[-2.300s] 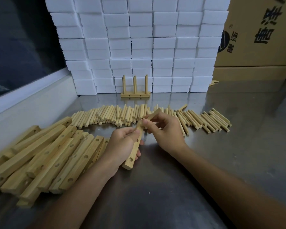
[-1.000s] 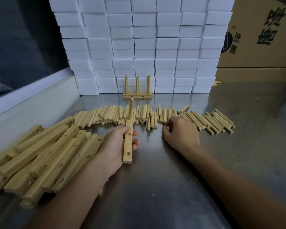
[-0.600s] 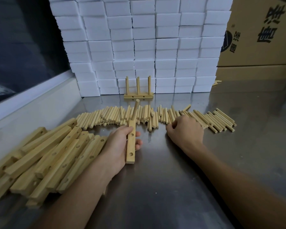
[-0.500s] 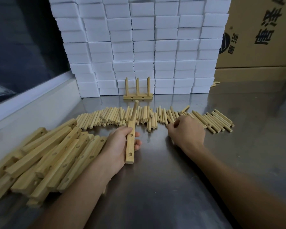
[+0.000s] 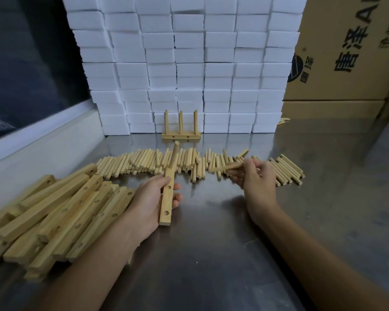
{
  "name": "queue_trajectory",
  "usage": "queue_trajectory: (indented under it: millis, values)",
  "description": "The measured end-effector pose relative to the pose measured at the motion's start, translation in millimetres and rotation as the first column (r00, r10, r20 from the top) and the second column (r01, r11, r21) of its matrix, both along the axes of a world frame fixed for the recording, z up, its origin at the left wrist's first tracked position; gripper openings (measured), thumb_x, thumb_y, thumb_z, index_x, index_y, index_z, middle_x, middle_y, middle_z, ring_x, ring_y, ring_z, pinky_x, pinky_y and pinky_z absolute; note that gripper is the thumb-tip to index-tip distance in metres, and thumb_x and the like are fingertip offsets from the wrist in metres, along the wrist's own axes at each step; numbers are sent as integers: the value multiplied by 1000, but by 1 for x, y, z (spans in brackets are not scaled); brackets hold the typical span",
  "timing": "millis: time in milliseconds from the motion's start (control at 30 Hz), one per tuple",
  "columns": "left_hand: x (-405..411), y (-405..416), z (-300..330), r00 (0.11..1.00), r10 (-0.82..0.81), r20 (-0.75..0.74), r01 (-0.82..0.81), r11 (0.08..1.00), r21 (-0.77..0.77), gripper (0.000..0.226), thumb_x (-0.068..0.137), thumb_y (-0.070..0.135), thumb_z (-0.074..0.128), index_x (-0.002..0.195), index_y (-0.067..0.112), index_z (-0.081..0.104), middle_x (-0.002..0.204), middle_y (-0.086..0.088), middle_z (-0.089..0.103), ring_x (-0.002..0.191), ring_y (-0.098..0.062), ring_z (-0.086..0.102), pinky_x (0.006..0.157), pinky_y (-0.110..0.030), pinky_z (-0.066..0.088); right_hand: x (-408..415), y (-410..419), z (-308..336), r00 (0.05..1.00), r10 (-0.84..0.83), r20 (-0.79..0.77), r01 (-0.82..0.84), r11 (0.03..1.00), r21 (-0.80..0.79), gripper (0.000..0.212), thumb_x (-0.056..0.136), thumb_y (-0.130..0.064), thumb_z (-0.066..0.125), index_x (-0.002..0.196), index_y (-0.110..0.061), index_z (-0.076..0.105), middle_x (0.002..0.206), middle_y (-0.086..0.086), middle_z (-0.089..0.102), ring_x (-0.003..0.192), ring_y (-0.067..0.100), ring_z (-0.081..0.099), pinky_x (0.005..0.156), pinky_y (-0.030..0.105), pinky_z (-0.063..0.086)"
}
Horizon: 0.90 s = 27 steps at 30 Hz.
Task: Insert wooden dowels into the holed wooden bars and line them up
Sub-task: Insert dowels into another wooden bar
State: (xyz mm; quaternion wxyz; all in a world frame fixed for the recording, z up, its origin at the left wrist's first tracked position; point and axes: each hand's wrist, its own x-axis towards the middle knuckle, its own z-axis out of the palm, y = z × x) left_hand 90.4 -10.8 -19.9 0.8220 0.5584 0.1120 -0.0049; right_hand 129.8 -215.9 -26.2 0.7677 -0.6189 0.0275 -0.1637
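1. While the left hand (image 5: 154, 198) grips the holed bar (image 5: 167, 196) just above the counter (image 5: 211, 254), one seated dowel (image 5: 173, 157) stands in the bar's far hole; two more holes show empty along the face turned to the camera.
2. The left grip is wrapped round the bar's middle, thumb on the near side, fingertips showing past the far edge. The right hand (image 5: 255, 178) pinches a loose dowel (image 5: 231, 166) between thumb and fingers, lifted a little over the row of dowels (image 5: 144, 162) and lying roughly level, its free end pointing toward the bar.
3. What could go wrong, as I judge it: the dowel may meet the hole at an angle and jam or skid off the bar's face, because it lies sideways now and has to be turned end-on. The bar could twist in the left grip under a push, since neither of its ends looks braced. A hard shove might also loosen the dowel already seated.
4. The right wrist hangs close over the loose row, so a careless sweep could scatter or roll dowels.
5. No true containers are open to view. A cardboard box (image 5: 346, 52) stands at the right, shut as far as I can see, contents unknown.
6. A pile of bars (image 5: 54, 212) lies at the left; a finished bar (image 5: 181, 136) with three upright dowels stands before the stacked white blocks (image 5: 189, 63).
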Motion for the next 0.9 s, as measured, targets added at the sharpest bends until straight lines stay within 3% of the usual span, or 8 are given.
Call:
queue_trajectory:
  millis: [100, 167, 267, 333, 467, 633, 767, 900]
  values:
    - [2, 0, -1, 1000, 5, -1, -5, 1000, -4, 15, 103, 12, 46, 113, 10, 56, 83, -11, 63, 50, -17, 60, 43, -26, 48, -1, 8, 1, 999, 33, -34, -30, 996, 79, 19, 105, -24, 45, 111, -8, 54, 78, 4, 68, 75, 20, 69, 66, 30, 60]
    - [2, 0, -2, 1000, 9, 3, -9, 1000, 0, 15, 102, 12, 47, 113, 9, 56, 81, -10, 63, 50, -17, 60, 43, -26, 48, -2, 12, 2, 999, 38, -31, -34, 990, 139, 15, 106, -26, 43, 105, -16, 54, 69, -1, 57, 58, 15, 64, 52, 30, 58]
    - [2, 1, -2, 1000, 10, 10, -10, 1000, 11, 16, 103, 12, 46, 114, 9, 57, 82, -10, 62, 50, -17, 61, 43, -25, 48, 1, 11, 1, 998, 50, -27, -47, 994, 96, 19, 106, -30, 43, 106, -19, 58, 68, -1, 51, 43, 9, 42, 36, 20, 32]
    - [2, 1, -1, 1000, 7, 12, -8, 1000, 14, 16, 103, 12, 47, 115, 10, 57, 82, -11, 62, 51, -17, 61, 43, -25, 49, 4, 10, -2, 996, 71, -54, -66, 994, 91, 19, 106, -23, 45, 113, -18, 62, 68, -2, 55, 48, 6, 41, 38, 20, 30]
    - [2, 0, -1, 1000, 1, 16, -1, 1000, 16, 16, 103, 12, 46, 115, 9, 56, 83, -11, 62, 51, -17, 61, 44, -25, 49, 7, 9, -4, 983, 109, -146, -105, 994, 33, 36, 100, -2, 48, 136, -4, 54, 87, -1, 70, 64, 4, 55, 54, 17, 45]
    - [2, 1, -2, 1000, 3, 13, -3, 1000, 22, 17, 102, 12, 47, 116, 8, 56, 82, -10, 63, 51, -17, 61, 44, -25, 49, -2, 12, -1, 984, 176, -16, -176, 984, -31, 18, 105, -24, 45, 112, -14, 60, 76, -3, 73, 62, 9, 67, 48, 19, 48]
    - [1, 1, -1, 1000, 10, 6, -10, 1000, 16, 17, 103, 12, 47, 116, 9, 57, 84, -11, 63, 52, -17, 61, 45, -25, 50, -6, 16, -3, 989, 106, 99, -70, 946, -315, 19, 102, -24, 53, 97, -14, 69, 80, 0, 65, 70, 6, 57, 63, 16, 49]
    - [0, 0, 0, 1000, 11, 0, -11, 1000, 12, 18, 103, 14, 47, 117, 9, 57, 84, -11, 63, 52, -17, 61, 44, -25, 49, -9, 19, -1, 988, 130, 83, -109, 969, -221, 22, 102, -23, 52, 90, -8, 63, 73, 5, 65, 61, 8, 58, 55, 15, 45]
